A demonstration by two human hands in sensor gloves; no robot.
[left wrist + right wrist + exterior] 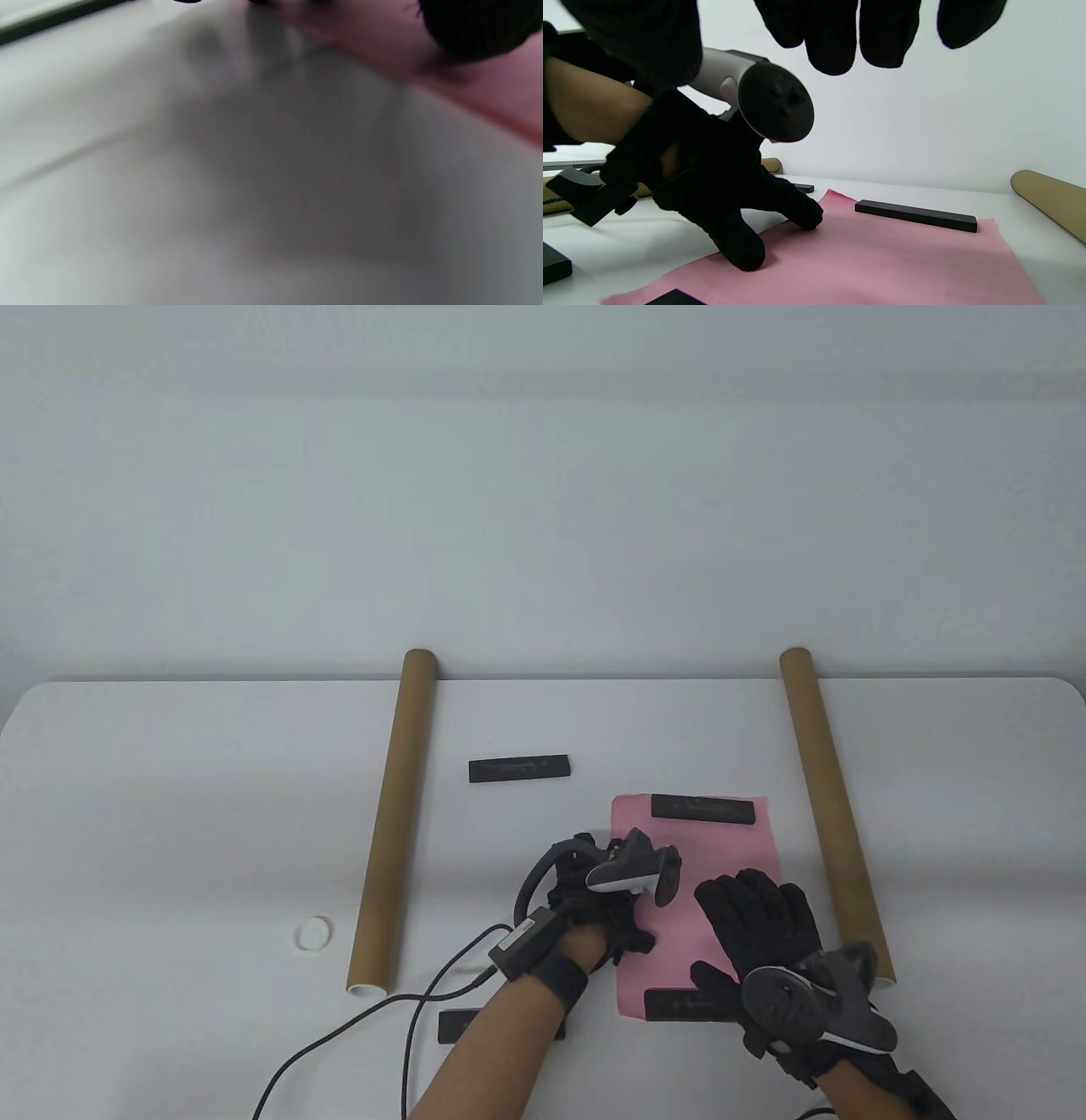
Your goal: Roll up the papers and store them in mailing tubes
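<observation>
Your left hand [598,912] sat at the lower middle of the table view, its fingertips [746,254] pressed down on the left edge of the pink paper [704,916]; nothing was grasped, the fingers only bore on the sheet. Your right hand [764,920] lay at the lower right with straight, spread fingers over the paper's right half, holding nothing; whether the palm actually touched the sheet could not be told. The paper lay flat and unrolled just right of centre on the white table [170,814]. One black bar [702,809] weighed down its far edge and another black bar [679,1004] sat on its near edge, beside your right thumb. A third black bar [519,769] rested on bare table up and left of the paper, and a fourth [454,1025] showed partly under your left forearm. Two brown mailing tubes flanked the work: the left tube [394,819] well apart from the paper, the right tube [836,814] just beside its right edge. A small white cap [312,935] lay left of the left tube's near end. The left wrist view was blurred.
</observation>
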